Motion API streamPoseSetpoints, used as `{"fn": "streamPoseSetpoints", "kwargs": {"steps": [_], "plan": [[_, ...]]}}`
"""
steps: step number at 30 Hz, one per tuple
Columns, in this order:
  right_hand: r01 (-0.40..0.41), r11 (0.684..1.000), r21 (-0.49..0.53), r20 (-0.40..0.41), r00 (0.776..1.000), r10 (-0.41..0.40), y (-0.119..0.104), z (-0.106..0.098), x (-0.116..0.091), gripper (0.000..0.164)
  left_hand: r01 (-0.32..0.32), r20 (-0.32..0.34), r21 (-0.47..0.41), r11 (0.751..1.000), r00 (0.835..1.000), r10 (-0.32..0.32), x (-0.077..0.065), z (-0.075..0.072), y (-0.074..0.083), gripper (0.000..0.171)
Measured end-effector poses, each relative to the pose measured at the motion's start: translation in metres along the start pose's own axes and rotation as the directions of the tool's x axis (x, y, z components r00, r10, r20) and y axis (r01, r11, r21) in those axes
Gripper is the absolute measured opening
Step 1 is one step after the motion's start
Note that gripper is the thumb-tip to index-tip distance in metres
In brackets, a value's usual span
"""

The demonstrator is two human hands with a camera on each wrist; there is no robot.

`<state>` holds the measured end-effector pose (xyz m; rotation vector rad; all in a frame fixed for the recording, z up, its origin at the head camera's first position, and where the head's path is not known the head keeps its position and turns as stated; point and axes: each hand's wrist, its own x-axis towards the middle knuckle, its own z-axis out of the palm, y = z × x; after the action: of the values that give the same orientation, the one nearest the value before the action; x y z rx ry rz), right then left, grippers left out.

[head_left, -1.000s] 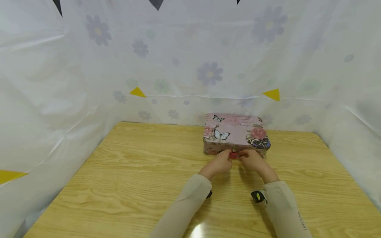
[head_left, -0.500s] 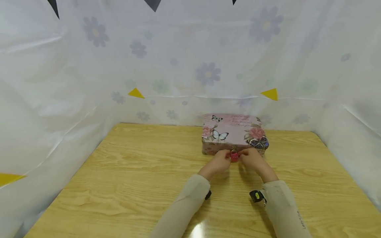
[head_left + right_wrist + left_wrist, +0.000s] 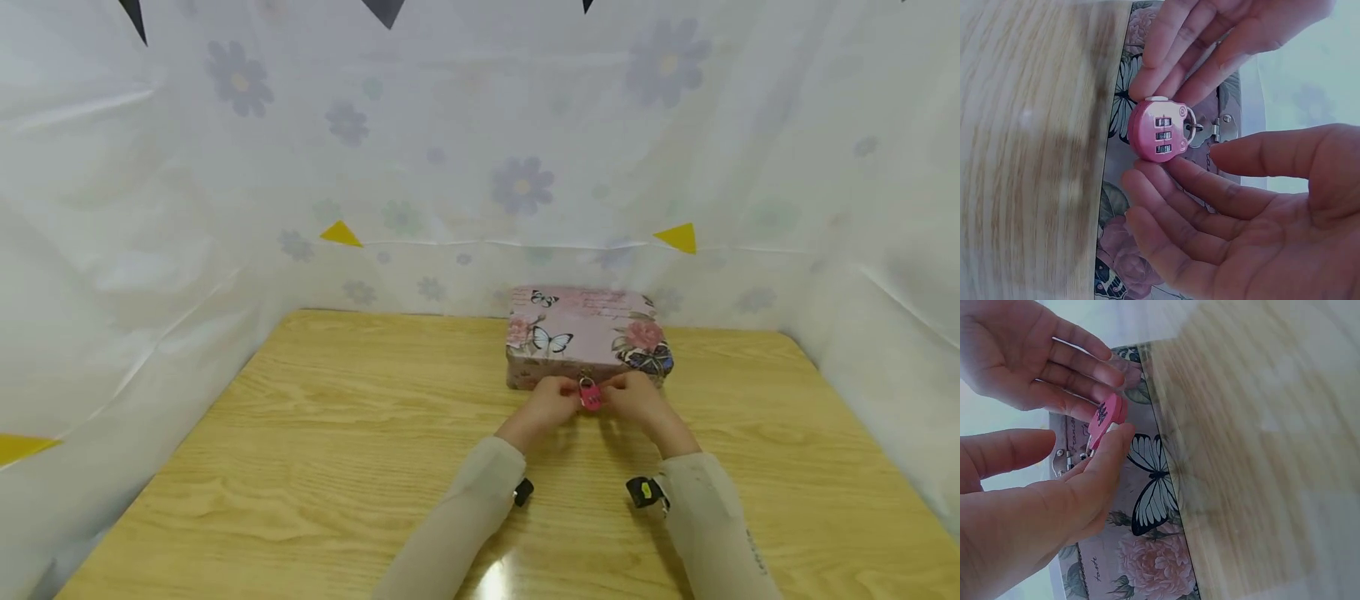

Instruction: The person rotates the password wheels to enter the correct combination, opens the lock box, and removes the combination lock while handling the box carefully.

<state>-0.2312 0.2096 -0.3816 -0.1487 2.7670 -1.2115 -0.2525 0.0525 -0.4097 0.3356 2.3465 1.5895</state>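
Observation:
A pink combination padlock (image 3: 591, 397) hangs by its shackle from the metal clasp (image 3: 1215, 130) on a pink tin box (image 3: 581, 329) patterned with butterflies and roses. Its three number dials (image 3: 1164, 135) show in the right wrist view. My left hand (image 3: 551, 402) has its fingertips against the white button (image 3: 1156, 98) on the lock's side, thumb held apart. On the opposite side, my right hand (image 3: 636, 400) touches the lock's edge with relaxed fingers, its thumb also away from the lock. Between them the fingers of both hands steady the padlock, dials facing up toward me.
The box stands at the far edge of a wood-grain table (image 3: 360, 433), close to a white flower-printed curtain (image 3: 450, 167). Similar white sheeting hangs on both sides. Yellow triangles (image 3: 677, 237) mark the sheeting.
The padlock has swung outward from the box, and more of its pink face shows between the hands. Both hands stay beside it with small finger shifts.

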Motion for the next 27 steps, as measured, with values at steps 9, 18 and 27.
{"fn": "streamPoseSetpoints", "kwargs": {"steps": [9, 18, 27], "plan": [[-0.005, 0.997, 0.08, -0.003, 1.0, 0.005, 0.002, 0.001, 0.0, 0.03, 0.054, 0.022, -0.081, 0.995, 0.998, -0.052, -0.001, 0.0, 0.004, 0.025], [-0.044, 0.987, 0.157, 0.043, 0.998, 0.038, 0.004, 0.001, -0.001, 0.031, 0.107, 0.041, -0.227, 0.968, 0.994, -0.1, 0.002, 0.008, 0.005, 0.02], [-0.116, 0.924, 0.365, 0.13, 0.989, 0.073, 0.01, 0.005, 0.004, 0.036, 0.125, 0.051, -0.301, 0.945, 0.992, -0.114, 0.001, 0.01, 0.004, 0.02]]}}
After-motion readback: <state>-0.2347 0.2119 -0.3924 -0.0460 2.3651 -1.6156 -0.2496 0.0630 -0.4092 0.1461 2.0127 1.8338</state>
